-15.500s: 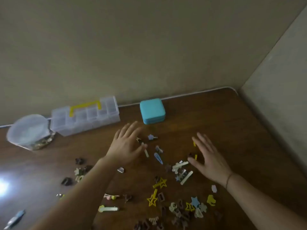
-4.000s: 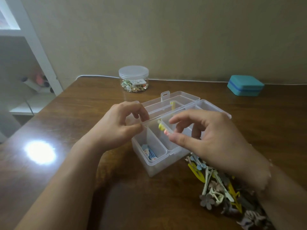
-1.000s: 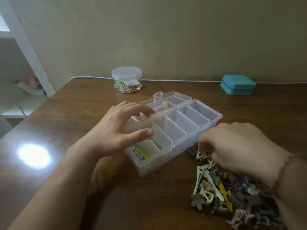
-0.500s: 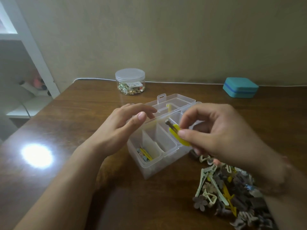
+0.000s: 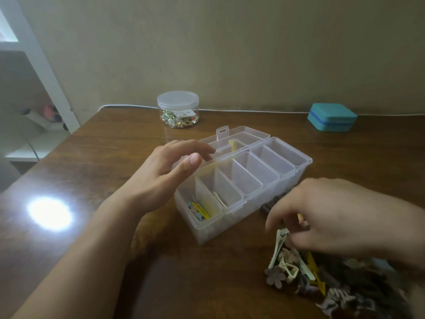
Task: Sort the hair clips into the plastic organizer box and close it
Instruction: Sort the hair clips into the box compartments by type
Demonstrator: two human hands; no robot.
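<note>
The clear plastic organizer box (image 5: 285, 178) stands open on the wooden table, its lid (image 5: 243, 137) folded back. The nearest compartment holds blue and yellow clips (image 5: 200, 210); a yellow clip (image 5: 208, 202) lies in the second and a cream clip (image 5: 218, 199) in the third. My left hand (image 5: 165, 176) hovers by the box's left rim with relaxed fingers and holds nothing. My right hand (image 5: 333, 215), blurred, reaches down onto the pile of hair clips (image 5: 299, 270) right of the box, fingers curled. A small yellow bit shows by its fingertips; whether it is held is unclear.
A round clear jar (image 5: 178, 109) of small metal pieces stands at the back by the wall. A teal case (image 5: 331, 120) sits at the back right. A white shelf (image 5: 41, 125) is left of the table. A bright glare (image 5: 49, 212) lies on the wood at left.
Half a second ago my right hand held a yellow clip over the box. It has since let go and moved down right onto the pile. My left hand has barely moved.
</note>
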